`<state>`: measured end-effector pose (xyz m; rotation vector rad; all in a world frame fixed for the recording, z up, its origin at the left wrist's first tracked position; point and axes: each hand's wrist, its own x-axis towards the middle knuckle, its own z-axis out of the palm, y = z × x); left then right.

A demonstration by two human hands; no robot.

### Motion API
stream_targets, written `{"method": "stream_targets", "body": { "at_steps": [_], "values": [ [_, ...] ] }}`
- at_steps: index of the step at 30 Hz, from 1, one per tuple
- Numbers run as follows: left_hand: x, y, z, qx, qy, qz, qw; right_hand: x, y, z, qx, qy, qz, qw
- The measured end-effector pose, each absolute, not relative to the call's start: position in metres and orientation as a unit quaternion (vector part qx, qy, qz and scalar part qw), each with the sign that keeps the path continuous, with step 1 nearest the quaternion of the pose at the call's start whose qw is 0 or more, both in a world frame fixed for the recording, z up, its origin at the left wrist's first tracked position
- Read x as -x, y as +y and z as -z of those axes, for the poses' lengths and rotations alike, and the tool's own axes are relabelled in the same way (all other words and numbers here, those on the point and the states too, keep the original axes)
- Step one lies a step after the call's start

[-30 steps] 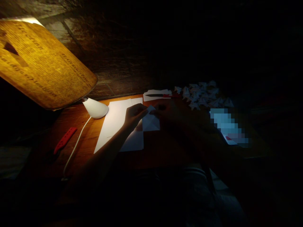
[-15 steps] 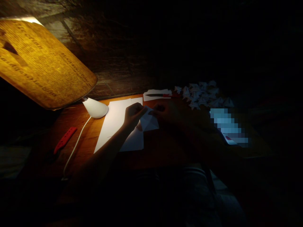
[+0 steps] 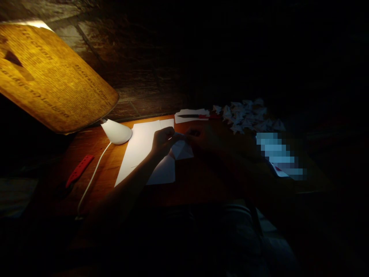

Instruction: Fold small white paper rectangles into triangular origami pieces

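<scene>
Between my hands is a small piece of folded white paper (image 3: 182,150) with crease lines across it. My left hand (image 3: 163,141) is closed on its upper left edge, fingers curled. At the upper right edge my right hand (image 3: 200,137) pinches the same paper; it is in deep shadow and its fingers show only in part. Under and beside my left forearm lie white paper sheets (image 3: 141,144) on the wooden table (image 3: 198,181).
A lamp with a printed shade (image 3: 57,77) and a white base (image 3: 117,132) stands at the left, its cord running forward. Nearby lies a red-handled object (image 3: 80,169). Behind are a knife (image 3: 188,116) on paper pieces and several folded paper shapes (image 3: 245,115). A lit phone (image 3: 281,173) lies right.
My fingers have come closer together along the paper's top edge, and the upper part of the paper now looks folded down or covered by them. The other things have stayed put.
</scene>
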<state>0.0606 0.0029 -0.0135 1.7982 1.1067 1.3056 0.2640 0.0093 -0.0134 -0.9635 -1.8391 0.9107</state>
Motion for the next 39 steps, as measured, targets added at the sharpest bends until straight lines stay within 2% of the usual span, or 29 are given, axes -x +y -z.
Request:
{"method": "stream_targets", "body": {
  "at_steps": [6,16,29,34,39],
  "values": [
    [-0.064,-0.001,0.007,-0.680,0.385,-0.495,0.380,-0.265,0.010,0.016,0.383,-0.762,-0.323,0.411],
    [-0.065,-0.004,0.007,-0.624,0.373,-0.526,0.441,-0.264,-0.001,0.013,0.359,-0.753,-0.365,0.414],
    [-0.067,-0.003,0.010,-0.616,0.398,-0.534,0.420,-0.259,0.005,0.015,0.373,-0.675,-0.459,0.440],
    [-0.066,-0.001,0.011,-0.621,0.398,-0.510,0.442,-0.261,0.008,0.014,0.378,-0.663,-0.433,0.481],
    [-0.064,-0.001,0.012,-0.649,0.422,-0.488,0.402,-0.262,0.010,0.019,0.366,-0.690,-0.423,0.459]
  ]
}}
